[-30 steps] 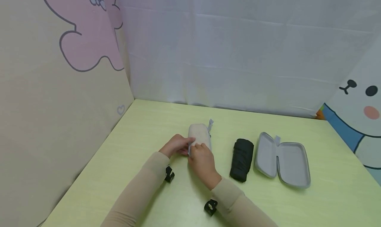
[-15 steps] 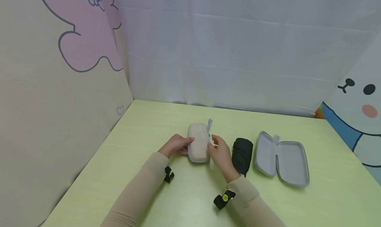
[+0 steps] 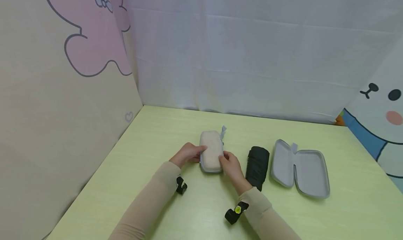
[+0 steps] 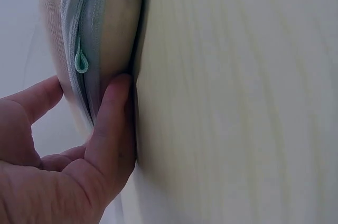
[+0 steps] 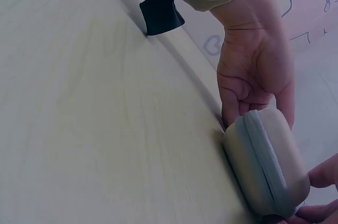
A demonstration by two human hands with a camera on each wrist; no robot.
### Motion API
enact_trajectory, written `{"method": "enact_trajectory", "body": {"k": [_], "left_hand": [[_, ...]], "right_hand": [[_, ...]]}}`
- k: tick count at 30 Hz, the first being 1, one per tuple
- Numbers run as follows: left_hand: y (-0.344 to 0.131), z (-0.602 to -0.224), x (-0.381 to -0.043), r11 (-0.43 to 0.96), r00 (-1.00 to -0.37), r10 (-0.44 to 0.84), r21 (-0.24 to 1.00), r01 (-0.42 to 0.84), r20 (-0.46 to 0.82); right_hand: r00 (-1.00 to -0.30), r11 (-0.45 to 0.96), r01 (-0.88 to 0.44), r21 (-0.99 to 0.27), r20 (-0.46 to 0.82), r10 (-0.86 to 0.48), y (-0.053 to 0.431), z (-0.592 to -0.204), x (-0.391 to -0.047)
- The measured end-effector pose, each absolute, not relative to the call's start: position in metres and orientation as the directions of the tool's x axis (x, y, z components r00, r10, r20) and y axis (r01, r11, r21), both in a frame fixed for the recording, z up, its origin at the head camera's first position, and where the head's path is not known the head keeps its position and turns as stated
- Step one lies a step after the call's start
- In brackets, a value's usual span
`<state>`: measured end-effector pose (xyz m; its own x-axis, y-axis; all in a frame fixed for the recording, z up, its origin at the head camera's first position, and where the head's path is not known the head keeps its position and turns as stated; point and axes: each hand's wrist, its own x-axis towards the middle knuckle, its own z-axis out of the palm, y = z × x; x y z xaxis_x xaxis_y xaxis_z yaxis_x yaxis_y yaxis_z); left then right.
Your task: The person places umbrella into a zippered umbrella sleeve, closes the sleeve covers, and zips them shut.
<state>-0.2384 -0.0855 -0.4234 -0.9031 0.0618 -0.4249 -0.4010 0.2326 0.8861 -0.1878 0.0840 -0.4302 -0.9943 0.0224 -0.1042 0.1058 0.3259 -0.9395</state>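
Note:
A small beige zippered case (image 3: 211, 150) with a grey zip band lies closed on the table, a fabric tab at its far right corner. My left hand (image 3: 188, 152) holds its left side, thumb on the top and fingers along the side. On the opposite side my right hand (image 3: 232, 166) grips the right edge, its thumb on top. In the left wrist view a teal cord zipper pull (image 4: 81, 61) hangs from the zip. The case's near end faces the right wrist view, where only fingertips (image 5: 325, 174) of the right hand show.
Right of the hands lies a black rolled bundle (image 3: 257, 166), partly behind the right wrist. Beyond it an open grey hard case (image 3: 311, 173) lies spread flat. The pale table (image 3: 170, 128) meets a white sheet (image 3: 252, 58) at the back and a wall on the left.
My right hand has left the near end of the zippered case, moved right and taken hold of its right edge. The left hand keeps its hold; the case stays in place.

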Motion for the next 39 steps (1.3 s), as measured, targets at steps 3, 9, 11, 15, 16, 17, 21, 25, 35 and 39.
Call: {"method": "enact_trajectory", "body": {"k": [3,9,11,15,16,17,21,25,35,39], "left_hand": [[-0.084,-0.424,-0.238,0.234,-0.904,0.051,0.885,-0.403,-0.425],[-0.081,-0.426,-0.238,0.272,-0.914,0.025,0.883,-0.383,-0.404],[-0.08,-0.426,-0.237,0.281,-0.917,0.01,0.881,-0.38,-0.399],[-0.077,-0.427,-0.237,0.257,-0.917,-0.017,0.884,-0.39,-0.399],[-0.077,-0.426,-0.237,0.243,-0.917,-0.02,0.888,-0.391,-0.399],[-0.076,-0.426,-0.237,0.228,-0.918,-0.022,0.892,-0.39,-0.396],[-0.074,-0.423,-0.236,0.164,-0.922,-0.02,0.908,-0.385,-0.387],[-0.072,-0.421,-0.235,0.103,-0.926,-0.001,0.921,-0.375,-0.377],[-0.069,-0.418,-0.237,-0.028,-0.925,0.057,0.926,-0.377,-0.375],[-0.068,-0.417,-0.236,-0.09,-0.926,0.069,0.922,-0.377,-0.372]], "right_hand": [[-0.994,0.3,0.107,-0.948,-0.106,0.02,0.083,-0.432,-0.188],[-0.995,0.264,0.099,-0.959,-0.095,0.03,0.083,-0.433,-0.188],[-0.995,0.259,0.099,-0.961,-0.095,0.031,0.083,-0.433,-0.188],[-0.997,0.261,0.08,-0.962,-0.074,0.033,0.085,-0.432,-0.186],[-0.997,0.262,0.071,-0.962,-0.065,0.032,0.086,-0.432,-0.186],[-0.998,0.265,0.062,-0.962,-0.056,0.032,0.086,-0.431,-0.186],[-0.999,0.262,0.029,-0.965,-0.024,0.025,0.088,-0.427,-0.186],[-1.0,0.254,0.021,-0.967,-0.015,0.024,0.089,-0.424,-0.186],[-0.999,0.226,0.037,-0.973,-0.028,0.044,0.093,-0.414,-0.186],[-0.999,0.23,0.041,-0.972,-0.032,0.041,0.095,-0.411,-0.186]]}}
